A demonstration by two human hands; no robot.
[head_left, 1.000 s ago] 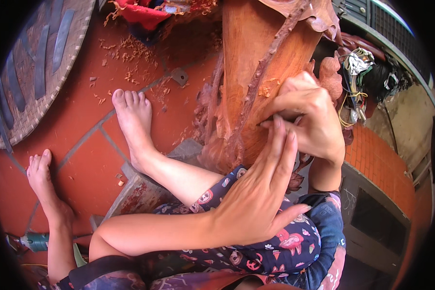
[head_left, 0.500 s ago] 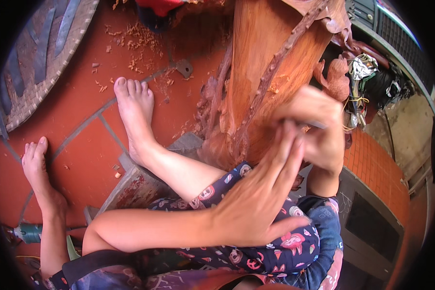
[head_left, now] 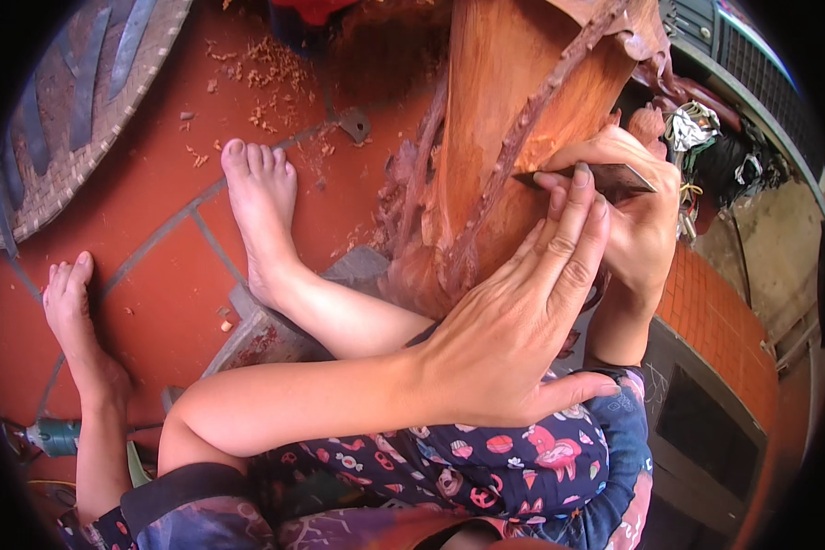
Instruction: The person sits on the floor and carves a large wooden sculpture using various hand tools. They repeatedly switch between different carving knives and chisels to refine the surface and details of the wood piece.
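My right hand (head_left: pixel 637 211) grips a flat steel blade (head_left: pixel 620 178), its fingers curled round it. The blade's narrow dark end reaches to the surface of a large carved piece of reddish-brown wood (head_left: pixel 490 101), beside a raised, knobbly carved branch (head_left: pixel 522 128). My left hand (head_left: pixel 527 321) is open, its fingers straight and close together and its thumb apart. Its fingertips overlap the right hand at the blade; whether they press on the metal I cannot tell. A little freshly cut wood shows near the blade's tip.
Wood shavings (head_left: pixel 280 78) lie on the red tiled floor (head_left: pixel 170 275). At the upper left, a woven tray (head_left: pixel 124 115) holds several flat metal strips. A green power tool (head_left: pixel 53 438) lies at the lower left. Cables and a small carved figure (head_left: pixel 649 126) stand beyond my right hand.
My right hand has moved slightly right, and the blade now shows sharply instead of blurred. My left hand has shifted up and right, fingers still straight.
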